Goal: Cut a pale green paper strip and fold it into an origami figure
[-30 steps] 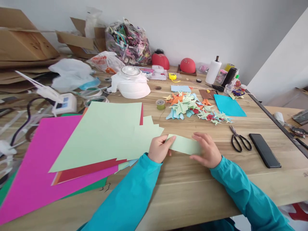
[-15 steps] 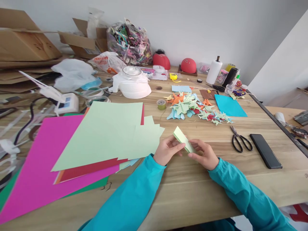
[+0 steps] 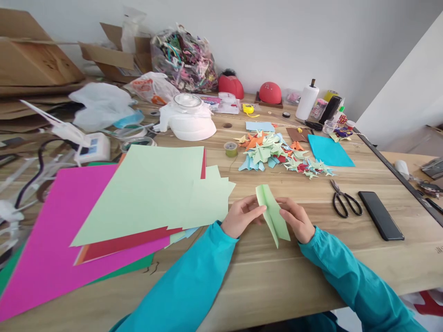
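"What's in those hands?"

"A pale green strip of paper [image 3: 275,216], creased lengthwise, its two halves partly spread. It's tilted over the desk [image 3: 263,286], right between the hands."

"How does the left hand [image 3: 244,216] have it?"

"Pinched at the left side. The thumb lies on the inner face, close to the crease, and the fingers curl behind, mostly hidden from here."

"And the right hand [image 3: 296,219]?"

"Gripping the opposite edge, thumb against the right half, fingers bent with their tips going behind the paper. I can't tell how hard either one presses. The hands themselves stay apart, joined only by the strip."

"Anything close by?"

"Large pale green sheets [image 3: 148,198] just left of the left hand. Past the hands there's a heap of folded paper shapes [image 3: 265,151], and off to the right, scissors [image 3: 346,203] with a phone [image 3: 380,216] beside them."
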`<state>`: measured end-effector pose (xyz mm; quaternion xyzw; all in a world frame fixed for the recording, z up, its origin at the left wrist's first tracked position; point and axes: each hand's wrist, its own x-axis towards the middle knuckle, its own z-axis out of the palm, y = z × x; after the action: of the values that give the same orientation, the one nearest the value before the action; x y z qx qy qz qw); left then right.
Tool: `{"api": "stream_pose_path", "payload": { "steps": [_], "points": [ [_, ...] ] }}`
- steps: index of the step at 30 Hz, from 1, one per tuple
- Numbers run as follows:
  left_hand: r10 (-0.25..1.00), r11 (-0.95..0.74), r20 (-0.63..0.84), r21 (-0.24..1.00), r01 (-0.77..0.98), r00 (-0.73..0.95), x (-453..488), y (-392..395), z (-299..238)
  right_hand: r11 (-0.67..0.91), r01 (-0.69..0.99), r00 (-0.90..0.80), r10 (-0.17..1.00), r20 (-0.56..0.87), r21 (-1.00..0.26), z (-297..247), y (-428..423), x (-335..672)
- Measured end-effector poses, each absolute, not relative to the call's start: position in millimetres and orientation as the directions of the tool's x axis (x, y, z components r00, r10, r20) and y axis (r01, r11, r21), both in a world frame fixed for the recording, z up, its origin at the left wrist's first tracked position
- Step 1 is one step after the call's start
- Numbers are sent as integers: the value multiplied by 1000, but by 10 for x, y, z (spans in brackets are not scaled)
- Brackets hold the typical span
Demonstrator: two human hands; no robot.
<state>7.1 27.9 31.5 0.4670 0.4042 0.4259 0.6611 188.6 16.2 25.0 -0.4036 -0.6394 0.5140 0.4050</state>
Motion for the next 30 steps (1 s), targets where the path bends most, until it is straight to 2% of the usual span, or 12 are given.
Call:
{"api": "stream_pose_path", "payload": {
  "steps": [4,9,12,16,20,22,23,26,28,30],
  "points": [
    [927,265,-157,917,-298,341,37,295,217,72,86,-209,976,52,-994,171,208,1900],
    [943,286,-208,907,-310,261,28,337,96,1,67,-184,983,-11,-998,125,247,1909],
    [946,285,-237,934,-216,223,33,339,105,18,96,-171,985,1,-995,132,252,1904],
    [939,231,-213,972,-37,270,60,319,143,99,214,-153,986,67,-972,113,277,1910],
    [984,-30,-4,982,186,178,88,336,71,195,522,-46,979,200,-830,44,342,1958],
    [980,-194,159,896,399,119,81,359,25,201,636,-27,971,238,-745,11,373,1984],
    [960,-280,252,815,507,124,72,371,11,200,673,-30,969,244,-712,-1,385,1996],
    [835,-521,449,462,718,317,41,403,22,204,744,-69,971,230,-636,-21,408,2017],
    [758,-619,441,253,744,480,29,424,53,213,771,-103,972,213,-600,-24,417,2022],
    [722,-663,375,139,735,581,30,445,81,227,786,-124,969,212,-575,-26,425,2026]
  ]
}}
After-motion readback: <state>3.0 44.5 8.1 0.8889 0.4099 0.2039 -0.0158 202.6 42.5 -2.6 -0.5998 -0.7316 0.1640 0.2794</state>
